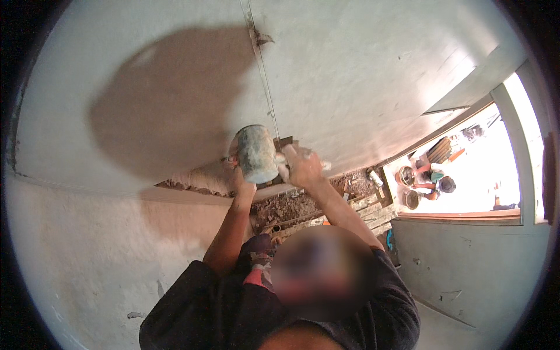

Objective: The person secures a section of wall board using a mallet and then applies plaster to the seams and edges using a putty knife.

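Gripping stained can (258, 153) — left hand (240, 177) | right hand (304, 168) beside it, grasp unclear | can's contents hidden

The rubble-covered floor (297, 205) carries a white object (375, 178) near its right edge; outside, two buckets (412, 200) stand on bright ground (475, 189).

Near centre, the left hand (242, 182) holds a can (258, 153); the right hand (306, 170) blurs at its 4 o'clock. A shadow (175, 99) darkens 10 o'clock, a bright opening (487, 175) 3 o'clock.
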A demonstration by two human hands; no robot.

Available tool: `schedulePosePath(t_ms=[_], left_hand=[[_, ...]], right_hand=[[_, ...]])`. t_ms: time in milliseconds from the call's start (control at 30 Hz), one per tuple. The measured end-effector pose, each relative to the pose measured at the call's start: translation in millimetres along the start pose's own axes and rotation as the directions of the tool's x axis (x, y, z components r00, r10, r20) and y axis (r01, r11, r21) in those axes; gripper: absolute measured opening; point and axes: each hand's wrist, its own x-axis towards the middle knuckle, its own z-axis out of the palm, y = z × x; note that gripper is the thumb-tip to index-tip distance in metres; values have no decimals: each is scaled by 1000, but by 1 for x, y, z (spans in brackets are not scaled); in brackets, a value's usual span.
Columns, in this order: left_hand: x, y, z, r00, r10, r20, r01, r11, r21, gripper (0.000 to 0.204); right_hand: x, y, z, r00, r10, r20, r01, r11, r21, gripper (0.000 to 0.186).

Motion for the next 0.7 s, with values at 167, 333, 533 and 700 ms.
schedulePosePath(t_ms=[167,333,533,700], left_hand=[[-11,-32,-19,948,-312,-66,247,850,-465,42],[1,-51,-28,853,-62,-518,-1,993,-119,37],[-3,-33,-9,820,134,-557,-35,982,184,30],[5,-3,20,725,-19,-688,271,927,259,36]], right_hand=[[-12,-21,-1,974,-168,-152,173,985,20,33],[7,10,9,1000,-14,-17,14,1000,8,34],[-2,-16,1,999,31,-17,-29,995,92,34],[-38,-33,-7,982,183,41,-188,956,225,37]])
